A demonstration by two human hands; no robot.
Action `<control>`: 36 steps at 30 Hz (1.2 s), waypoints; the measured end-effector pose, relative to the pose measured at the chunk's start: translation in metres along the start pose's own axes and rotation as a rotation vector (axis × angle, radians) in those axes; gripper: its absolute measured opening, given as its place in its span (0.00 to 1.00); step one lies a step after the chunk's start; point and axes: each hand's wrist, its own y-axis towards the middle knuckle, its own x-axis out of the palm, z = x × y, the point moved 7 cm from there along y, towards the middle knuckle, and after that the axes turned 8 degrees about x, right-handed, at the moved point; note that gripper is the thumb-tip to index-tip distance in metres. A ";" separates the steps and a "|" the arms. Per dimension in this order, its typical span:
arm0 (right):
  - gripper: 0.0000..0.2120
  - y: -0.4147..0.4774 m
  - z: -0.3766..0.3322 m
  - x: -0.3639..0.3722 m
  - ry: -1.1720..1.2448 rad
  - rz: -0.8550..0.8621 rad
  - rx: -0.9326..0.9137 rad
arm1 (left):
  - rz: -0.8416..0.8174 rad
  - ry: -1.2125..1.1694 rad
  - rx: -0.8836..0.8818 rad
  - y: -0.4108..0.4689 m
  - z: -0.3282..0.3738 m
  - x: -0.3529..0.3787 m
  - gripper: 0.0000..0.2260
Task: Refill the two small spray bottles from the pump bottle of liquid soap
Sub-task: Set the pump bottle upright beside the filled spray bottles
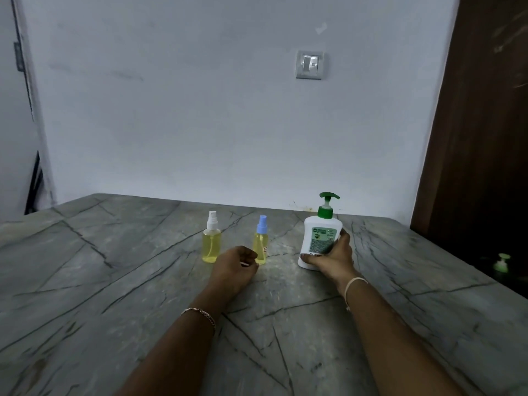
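Two small spray bottles of yellow liquid stand upright on the grey marble table (114, 281). One has a white spray cap (211, 238); the other, to its right, has a blue cap (261, 241). My left hand (235, 268) lies on the table just in front of them with fingers loosely curled, holding nothing, close to the blue-capped bottle's base. The white pump bottle of soap (318, 238) with a green pump stands to the right, leaning slightly. My right hand (333, 257) grips its lower body, thumb across the front and fingers round the right side.
A pale wall with a light switch (310, 64) rises behind the table's far edge. A dark brown glossy panel (480, 138) stands at the right and mirrors the pump bottle. The table's left edge falls away near a dark gap (34, 187).
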 end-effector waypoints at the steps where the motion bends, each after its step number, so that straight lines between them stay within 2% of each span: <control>1: 0.49 -0.002 -0.002 -0.001 -0.018 0.025 -0.018 | -0.017 0.019 0.011 0.000 0.000 0.001 0.12; 9: 0.53 -0.009 -0.005 0.000 -0.073 0.125 -0.089 | -0.096 0.203 0.064 0.000 0.005 0.008 0.14; 16: 0.55 -0.014 -0.004 -0.003 -0.082 0.167 -0.097 | -0.124 0.219 0.075 -0.003 0.005 0.011 0.18; 19: 0.55 -0.018 -0.008 -0.011 -0.090 0.238 -0.117 | -0.095 0.195 0.078 -0.005 0.006 0.009 0.17; 24: 0.51 -0.034 -0.031 -0.026 -0.192 0.435 -0.257 | 0.034 0.086 0.043 -0.005 0.005 -0.005 0.12; 28: 0.45 -0.048 -0.043 -0.027 -0.234 0.513 -0.333 | 0.282 0.010 -0.027 -0.009 0.004 -0.028 0.11; 31: 0.37 -0.068 -0.063 -0.024 -0.209 0.568 -0.477 | 0.433 0.003 -0.085 -0.013 0.000 -0.045 0.14; 33: 0.31 -0.080 -0.077 -0.014 -0.225 0.548 -0.627 | 0.506 -0.016 -0.148 -0.015 -0.006 -0.055 0.17; 36: 0.28 -0.086 -0.089 0.016 -0.324 0.363 -0.768 | 0.570 -0.051 -0.279 -0.017 -0.023 -0.064 0.22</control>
